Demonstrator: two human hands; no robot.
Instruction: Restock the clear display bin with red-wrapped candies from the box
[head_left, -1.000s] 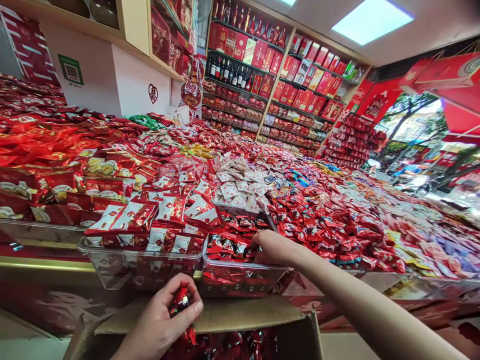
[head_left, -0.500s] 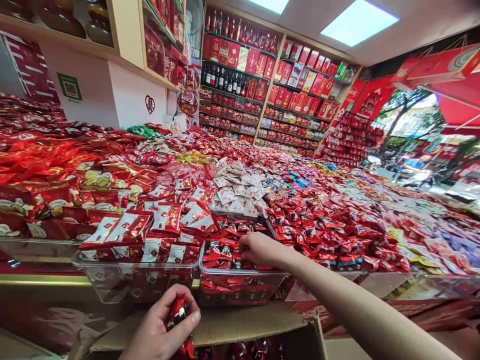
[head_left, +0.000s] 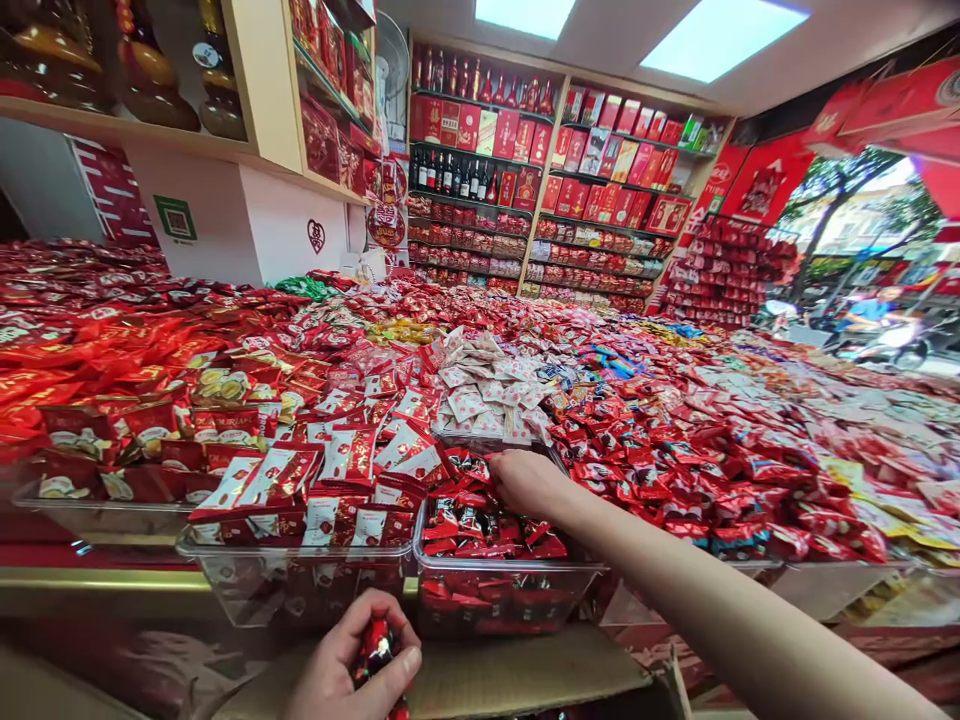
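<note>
Clasping red-wrapped candies [head_left: 376,645] in the curled fingers [head_left: 395,676] of the left hand [head_left: 341,668], near the cardboard flap [head_left: 525,675]. Cannot tell whether grasping anything with the right hand [head_left: 534,485], with fingers partly hidden, reaching to the back of the clear bin [head_left: 510,567] of red-and-black packets [head_left: 472,520], just in front of heaped white packets [head_left: 491,390].

glossy red-black sweets [head_left: 376,648]: clasped in left hand [head_left: 342,668] | red-black packets [head_left: 471,520]: heaped in clear bin [head_left: 517,566], right hand [head_left: 529,484] at them

Glossy wrappers [head_left: 375,645], matt cardboard flap [head_left: 525,672]
</note>
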